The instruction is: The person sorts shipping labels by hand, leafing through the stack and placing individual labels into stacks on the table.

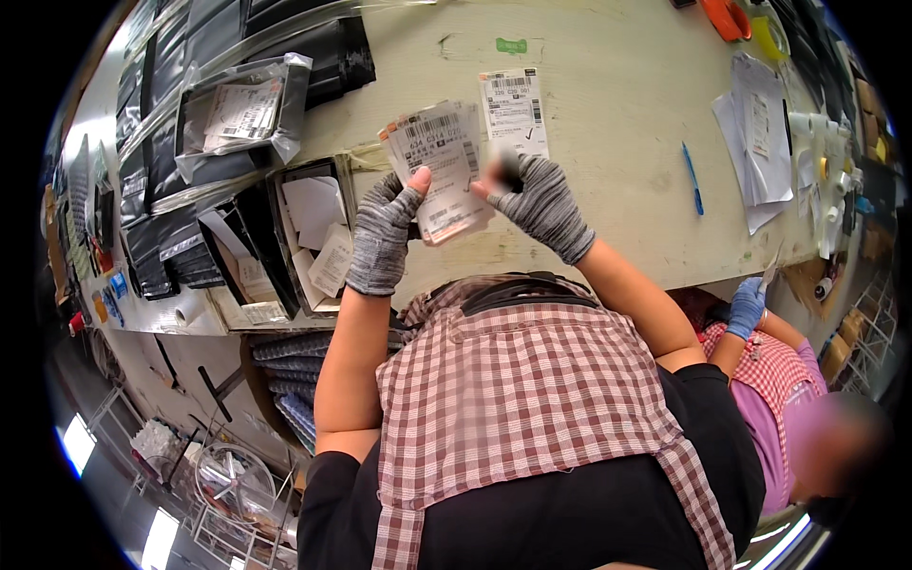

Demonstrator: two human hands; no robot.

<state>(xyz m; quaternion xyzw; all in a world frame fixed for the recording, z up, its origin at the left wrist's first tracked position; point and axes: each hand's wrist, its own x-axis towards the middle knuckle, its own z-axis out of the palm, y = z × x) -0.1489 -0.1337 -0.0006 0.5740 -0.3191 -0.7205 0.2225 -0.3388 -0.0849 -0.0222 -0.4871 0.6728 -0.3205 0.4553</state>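
Observation:
My left hand point(385, 228), in a grey striped fingerless glove, grips a thick stack of white printed labels point(446, 176), its thumb on the top sheet. My right hand point(541, 201), gloved the same way, is at the stack's right edge with its thumb close against it. Its other fingertips are smeared and dark, so what they hold, if anything, does not show. Just beyond that hand, a single white label point(513, 100) with a pen tick lies flat on the pale table point(608, 123).
A clear bag with labels point(242, 114) rests on black packages at left. Open boxes holding papers point(313, 218) stand left of my hands. To the right lie a blue pen point(693, 179), papers point(755, 142) and tape rolls point(727, 19). A co-worker's blue-gloved hand point(746, 306) is at right.

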